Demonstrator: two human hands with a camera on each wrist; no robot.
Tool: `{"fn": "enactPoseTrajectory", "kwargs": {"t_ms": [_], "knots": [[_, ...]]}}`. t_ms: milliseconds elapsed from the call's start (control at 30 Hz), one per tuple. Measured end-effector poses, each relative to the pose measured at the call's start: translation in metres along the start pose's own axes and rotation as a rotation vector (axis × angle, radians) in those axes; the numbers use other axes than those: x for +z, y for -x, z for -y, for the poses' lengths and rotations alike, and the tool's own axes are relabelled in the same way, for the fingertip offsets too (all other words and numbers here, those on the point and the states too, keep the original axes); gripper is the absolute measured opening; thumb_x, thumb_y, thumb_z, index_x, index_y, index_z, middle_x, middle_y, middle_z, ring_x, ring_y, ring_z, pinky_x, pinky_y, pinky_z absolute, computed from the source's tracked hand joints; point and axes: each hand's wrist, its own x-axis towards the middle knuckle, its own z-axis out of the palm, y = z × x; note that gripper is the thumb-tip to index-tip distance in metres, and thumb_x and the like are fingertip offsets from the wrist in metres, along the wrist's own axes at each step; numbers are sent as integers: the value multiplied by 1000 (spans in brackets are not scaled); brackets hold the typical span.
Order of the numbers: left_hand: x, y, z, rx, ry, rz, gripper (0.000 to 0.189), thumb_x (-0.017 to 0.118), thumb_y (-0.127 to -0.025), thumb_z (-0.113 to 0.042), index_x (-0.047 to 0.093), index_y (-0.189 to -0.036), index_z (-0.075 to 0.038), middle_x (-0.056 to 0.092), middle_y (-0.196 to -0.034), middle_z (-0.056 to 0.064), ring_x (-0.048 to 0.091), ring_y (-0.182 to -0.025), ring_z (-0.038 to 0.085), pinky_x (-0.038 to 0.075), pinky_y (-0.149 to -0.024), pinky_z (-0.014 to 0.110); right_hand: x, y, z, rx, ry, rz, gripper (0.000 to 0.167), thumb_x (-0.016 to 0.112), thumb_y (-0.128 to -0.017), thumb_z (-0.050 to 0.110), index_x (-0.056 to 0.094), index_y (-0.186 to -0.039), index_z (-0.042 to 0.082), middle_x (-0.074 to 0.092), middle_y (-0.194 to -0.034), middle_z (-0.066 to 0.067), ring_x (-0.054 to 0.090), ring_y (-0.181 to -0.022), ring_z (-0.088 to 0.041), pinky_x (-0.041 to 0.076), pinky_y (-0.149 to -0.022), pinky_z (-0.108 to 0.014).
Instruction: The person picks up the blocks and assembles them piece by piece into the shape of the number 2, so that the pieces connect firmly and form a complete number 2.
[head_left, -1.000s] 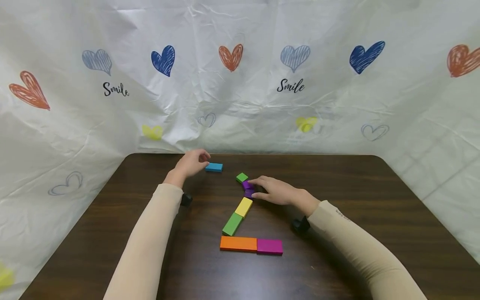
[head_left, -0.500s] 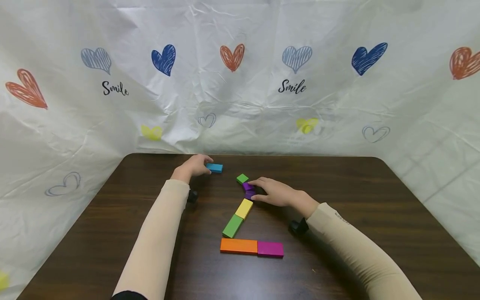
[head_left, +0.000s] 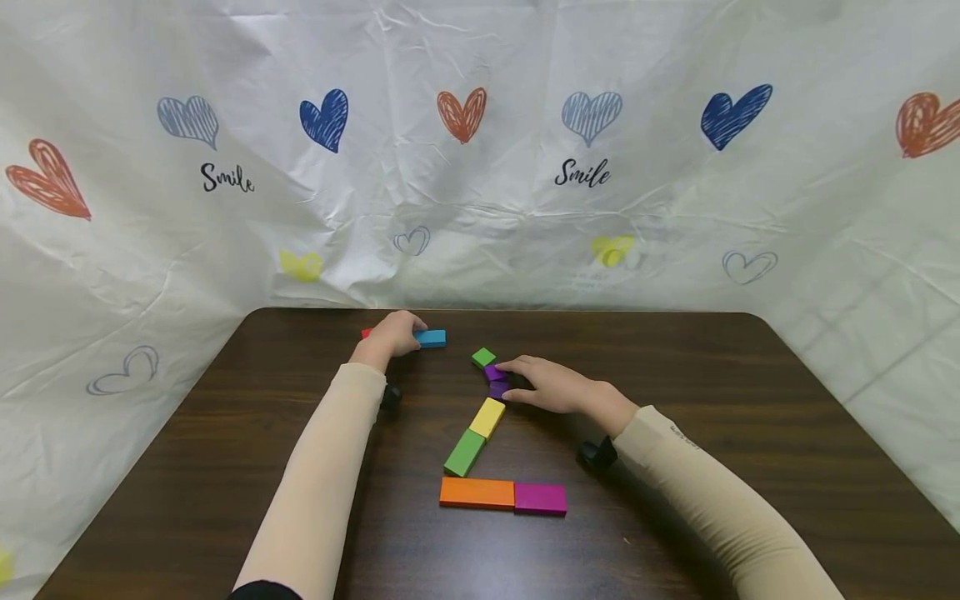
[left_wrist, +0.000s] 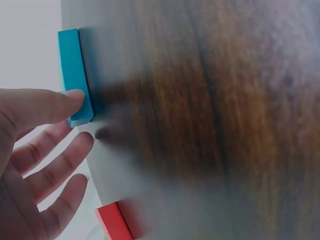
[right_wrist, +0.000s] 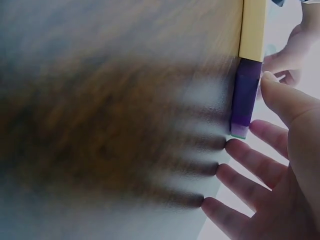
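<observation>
At the far side of the table, my left hand (head_left: 393, 333) pinches the left end of a flat blue block (head_left: 432, 338). In the left wrist view the thumb lies over the end of that block (left_wrist: 74, 65), with the index fingertip behind it and the other fingers loose. A red block (head_left: 366, 332) peeks out left of this hand, mostly hidden. My right hand (head_left: 551, 385) rests with spread, fairly straight fingers beside two purple blocks (head_left: 493, 373). Its thumb and index fingertip touch them or lie very near. A small green block (head_left: 483, 357) adjoins their far end.
Nearer on the dark wooden table (head_left: 675, 358), a yellow block (head_left: 487, 418) and a longer green block (head_left: 464, 453) form a slanted line. Below them an orange block (head_left: 477, 493) meets a magenta block (head_left: 540, 499). A white heart-printed sheet (head_left: 510, 200) hangs behind the table.
My left hand has come down and slightly right onto the blue block and taken hold of its end. The red block now shows behind it. The right hand has stayed by the purple blocks.
</observation>
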Motion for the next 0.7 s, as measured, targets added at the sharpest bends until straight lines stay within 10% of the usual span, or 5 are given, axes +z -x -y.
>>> {"fn": "enactPoseTrajectory", "kwargs": {"t_ms": [700], "knots": [[10,2,-15,41,70,-13,34,72,-93,-7,69,-126,0,66,-127,17,59,-115,30,45,-104,43,0,-2,-2,-20,-4,-9,54,59,-106,32,48,-152,5,52,-146,-17,51,-134,-32,41,-109,-49]]}}
